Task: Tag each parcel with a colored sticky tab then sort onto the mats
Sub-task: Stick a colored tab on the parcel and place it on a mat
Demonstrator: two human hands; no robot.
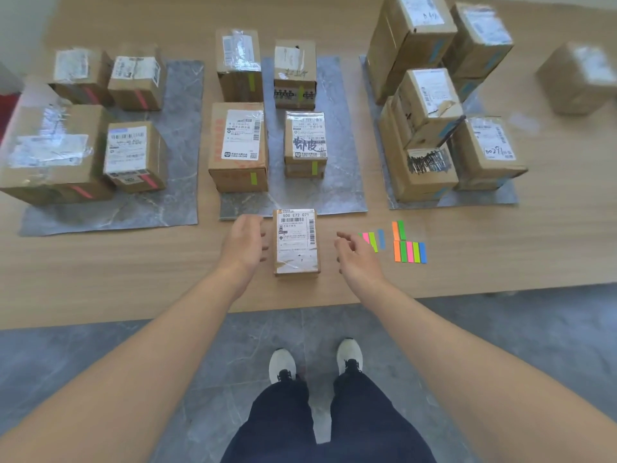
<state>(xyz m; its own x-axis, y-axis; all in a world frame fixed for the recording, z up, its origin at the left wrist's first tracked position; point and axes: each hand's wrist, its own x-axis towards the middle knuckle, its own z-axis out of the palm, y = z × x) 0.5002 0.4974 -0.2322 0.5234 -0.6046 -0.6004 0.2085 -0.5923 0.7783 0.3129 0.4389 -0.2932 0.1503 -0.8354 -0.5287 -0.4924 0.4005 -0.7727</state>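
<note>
Head view: a small parcel (pixel 296 243) stands near the tabletop (pixel 133 279) front edge. Left hand (pixel 245 243) and right hand (pixel 355 257) flank it, fingers (pixel 345 237) loosely spread, holding nothing.

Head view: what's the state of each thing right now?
Front parcel: label up on the table, off the mats, no tab visible.
Left hand: open, beside the parcel.
Right hand: open, apart from it.
Sticky tabs: loose on the table.
Left mat: four pink-tabbed parcels.
Middle mat: four green-tabbed parcels.
Right mat: stacked blue-tabbed parcels.
Far-right parcel: off the mats, blurred.
</note>
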